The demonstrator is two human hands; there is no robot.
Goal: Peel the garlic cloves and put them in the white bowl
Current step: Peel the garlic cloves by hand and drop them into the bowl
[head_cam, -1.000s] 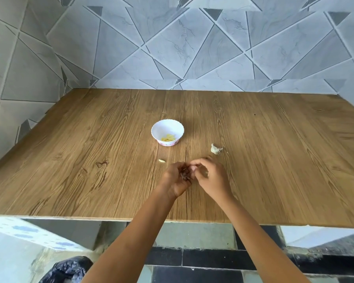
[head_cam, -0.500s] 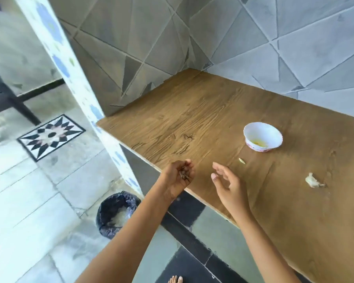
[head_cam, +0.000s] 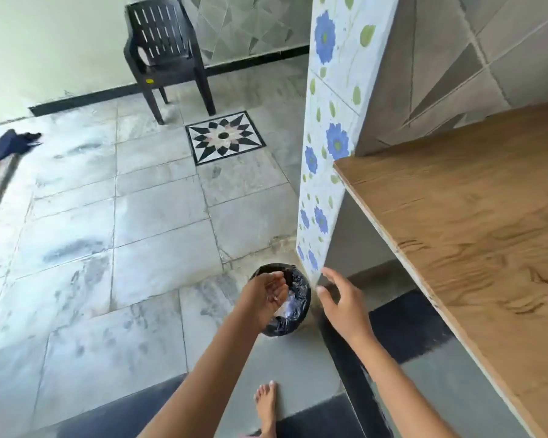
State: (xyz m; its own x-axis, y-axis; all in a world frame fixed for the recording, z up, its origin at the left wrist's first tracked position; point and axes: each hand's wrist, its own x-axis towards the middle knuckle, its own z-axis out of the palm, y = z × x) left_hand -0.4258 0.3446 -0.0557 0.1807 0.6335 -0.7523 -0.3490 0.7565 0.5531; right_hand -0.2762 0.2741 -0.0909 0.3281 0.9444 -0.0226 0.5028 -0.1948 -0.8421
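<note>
The left hand (head_cam: 266,298) hangs over a bin (head_cam: 293,314) lined with a black bag, its fingers loosely cupped and apart; whether any peel lies in the palm is hard to make out. Just right of it, the right hand (head_cam: 342,303) is spread and holds nothing. The surface (head_cam: 471,216), further right, is cut off by the frame, so the garlic and white bowl are out of view. A yellow sticker (head_cam: 149,80) on the chair (head_cam: 165,49) is too small to read.

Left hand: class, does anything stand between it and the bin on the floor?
Nothing visible does. The left hand is open over the bin's open mouth; the right hand is off to one side.
</note>
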